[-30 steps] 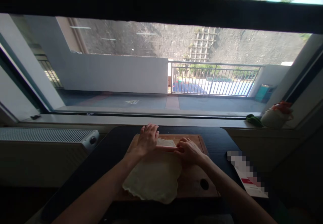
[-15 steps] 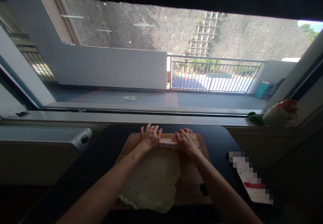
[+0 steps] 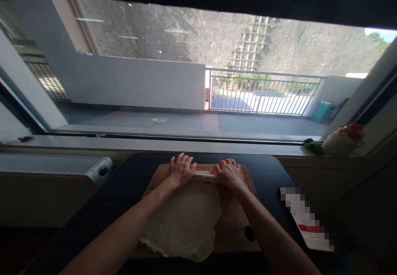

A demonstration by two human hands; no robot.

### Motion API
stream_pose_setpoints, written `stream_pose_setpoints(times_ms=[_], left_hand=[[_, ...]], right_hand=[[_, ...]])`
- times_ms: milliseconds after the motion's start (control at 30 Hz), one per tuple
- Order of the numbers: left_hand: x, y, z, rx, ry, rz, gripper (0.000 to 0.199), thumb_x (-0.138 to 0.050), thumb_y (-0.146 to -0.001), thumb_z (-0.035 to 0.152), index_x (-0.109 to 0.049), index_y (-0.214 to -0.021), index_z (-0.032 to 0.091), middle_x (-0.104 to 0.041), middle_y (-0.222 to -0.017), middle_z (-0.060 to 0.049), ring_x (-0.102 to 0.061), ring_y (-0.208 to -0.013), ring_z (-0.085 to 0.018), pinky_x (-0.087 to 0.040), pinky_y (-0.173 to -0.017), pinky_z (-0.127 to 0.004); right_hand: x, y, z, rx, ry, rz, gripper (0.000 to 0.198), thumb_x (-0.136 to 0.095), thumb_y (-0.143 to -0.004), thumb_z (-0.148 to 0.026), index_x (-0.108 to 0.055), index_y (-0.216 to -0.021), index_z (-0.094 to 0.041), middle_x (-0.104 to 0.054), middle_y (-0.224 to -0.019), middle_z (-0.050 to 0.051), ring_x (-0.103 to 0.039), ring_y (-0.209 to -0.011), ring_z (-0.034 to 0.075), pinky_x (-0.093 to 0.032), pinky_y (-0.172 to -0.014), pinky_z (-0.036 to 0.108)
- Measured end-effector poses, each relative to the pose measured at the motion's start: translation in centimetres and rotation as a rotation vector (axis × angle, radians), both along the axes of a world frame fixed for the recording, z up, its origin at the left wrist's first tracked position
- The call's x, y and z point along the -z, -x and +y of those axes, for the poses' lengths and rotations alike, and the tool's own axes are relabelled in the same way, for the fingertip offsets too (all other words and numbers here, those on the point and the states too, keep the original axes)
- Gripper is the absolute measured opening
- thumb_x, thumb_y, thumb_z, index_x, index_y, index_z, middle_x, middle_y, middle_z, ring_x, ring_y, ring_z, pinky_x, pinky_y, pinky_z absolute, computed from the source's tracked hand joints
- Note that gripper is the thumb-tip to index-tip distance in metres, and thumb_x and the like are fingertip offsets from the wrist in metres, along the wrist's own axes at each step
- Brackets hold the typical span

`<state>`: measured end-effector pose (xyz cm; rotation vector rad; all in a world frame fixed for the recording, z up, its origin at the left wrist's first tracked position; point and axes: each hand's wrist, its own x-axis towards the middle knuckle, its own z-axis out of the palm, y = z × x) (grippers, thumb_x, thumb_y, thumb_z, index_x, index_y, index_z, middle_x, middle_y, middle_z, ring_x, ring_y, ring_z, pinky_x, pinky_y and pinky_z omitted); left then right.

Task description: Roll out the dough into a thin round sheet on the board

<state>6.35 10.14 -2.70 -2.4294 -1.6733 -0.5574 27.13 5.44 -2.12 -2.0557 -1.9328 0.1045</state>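
A large thin sheet of pale dough (image 3: 184, 221) covers much of a wooden cutting board (image 3: 234, 229). Its near edge hangs past the board's front. Across the dough's far end lies a rolling pin (image 3: 205, 177), a light cylinder with printed marks, seen only between my hands. My left hand (image 3: 182, 168) rests over its left part, fingers bent forward across it. Over the right part, my right hand (image 3: 228, 170) holds it the same way. The pin's ends and both palms are hidden.
The board lies on a dark table (image 3: 269, 171). On the table's right is a flat, blurred-out item (image 3: 305, 221) with a red patch. A radiator (image 3: 56, 165) stands left. A white pitcher (image 3: 339, 144) sits on the windowsill (image 3: 217, 146), beside something green (image 3: 313, 145).
My left hand has shifted slightly left over the rolling pin. The dough's near left edge appears a little farther left. The right hand has hardly moved.
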Motion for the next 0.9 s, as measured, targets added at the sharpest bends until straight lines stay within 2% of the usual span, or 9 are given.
stream_pose_setpoints(times_ms=[67,200,267,400,533,633,800,900], left_hand=[[0.1,-0.3,0.6,-0.044,0.049,0.008,0.037,-0.034,-0.088,0.040,-0.060,-0.110,0.024,-0.060,-0.120,-0.007,-0.040,-0.124,-0.027,-0.026,-0.102,-0.052],[0.8,0.5,-0.5,0.039,0.031,0.040,0.036,-0.034,-0.089,0.041,-0.060,-0.109,0.026,-0.060,-0.120,-0.005,-0.041,-0.122,-0.025,-0.027,-0.102,-0.046],[0.9,0.6,-0.6,0.044,0.022,0.031,0.036,-0.034,-0.089,0.040,-0.060,-0.109,0.025,-0.061,-0.118,-0.005,-0.043,-0.120,-0.024,-0.029,-0.101,-0.045],[0.3,-0.5,1.4,-0.041,0.074,0.009,0.036,-0.037,-0.087,0.041,-0.060,-0.110,0.023,-0.061,-0.118,-0.007,-0.046,-0.117,-0.026,-0.033,-0.097,-0.047],[0.0,-1.3,3.2,-0.096,0.078,-0.008,0.039,-0.034,-0.088,0.043,-0.061,-0.106,0.023,-0.062,-0.116,-0.007,-0.048,-0.114,-0.027,-0.035,-0.094,-0.047],[0.4,-0.6,1.8,-0.027,0.005,-0.018,0.040,-0.032,-0.090,0.043,-0.060,-0.108,0.022,-0.062,-0.117,-0.007,-0.045,-0.118,-0.026,-0.033,-0.097,-0.046],[0.7,1.4,-1.5,0.221,-0.099,0.014,0.042,-0.031,-0.090,0.040,-0.053,-0.121,0.020,-0.056,-0.126,-0.007,-0.038,-0.126,-0.024,-0.024,-0.106,-0.041],[0.3,1.0,-0.6,0.182,-0.085,0.025,0.041,-0.032,-0.090,0.038,-0.053,-0.121,0.020,-0.056,-0.126,-0.007,-0.039,-0.124,-0.023,-0.027,-0.105,-0.041]], right_hand=[[0.0,0.1,-0.1,0.020,0.008,-0.001,0.043,-0.029,-0.091,-0.048,-0.061,-0.102,-0.021,-0.053,-0.118,0.012,-0.037,-0.117,0.027,-0.026,-0.094,0.040],[1.1,0.4,-1.7,-0.063,-0.120,-0.026,0.043,-0.027,-0.092,-0.049,-0.060,-0.103,-0.023,-0.051,-0.121,0.009,-0.029,-0.124,0.026,-0.020,-0.099,0.040],[1.4,0.3,-1.7,-0.081,-0.154,-0.031,0.042,-0.027,-0.092,-0.048,-0.060,-0.101,-0.023,-0.052,-0.118,0.008,-0.029,-0.124,0.026,-0.019,-0.099,0.040],[0.7,-0.3,1.2,-0.016,-0.029,0.001,0.038,-0.033,-0.090,-0.044,-0.061,-0.099,-0.020,-0.055,-0.113,0.011,-0.040,-0.113,0.026,-0.027,-0.093,0.040],[-0.3,-0.6,3.2,0.060,0.056,0.025,0.040,-0.034,-0.090,-0.043,-0.060,-0.105,-0.017,-0.053,-0.117,0.014,-0.042,-0.111,0.027,-0.029,-0.090,0.040],[0.1,-0.4,1.9,0.017,0.017,0.001,0.040,-0.031,-0.091,-0.044,-0.061,-0.102,-0.019,-0.053,-0.115,0.013,-0.041,-0.111,0.026,-0.028,-0.090,0.039],[1.1,-0.1,-0.5,-0.074,-0.112,-0.036,0.038,-0.031,-0.091,-0.044,-0.062,-0.094,-0.023,-0.055,-0.110,0.009,-0.037,-0.114,0.025,-0.023,-0.094,0.039],[0.8,-0.4,0.9,-0.033,-0.092,-0.020,0.035,-0.034,-0.090,-0.042,-0.062,-0.093,-0.021,-0.056,-0.107,0.010,-0.041,-0.109,0.025,-0.026,-0.091,0.039]])
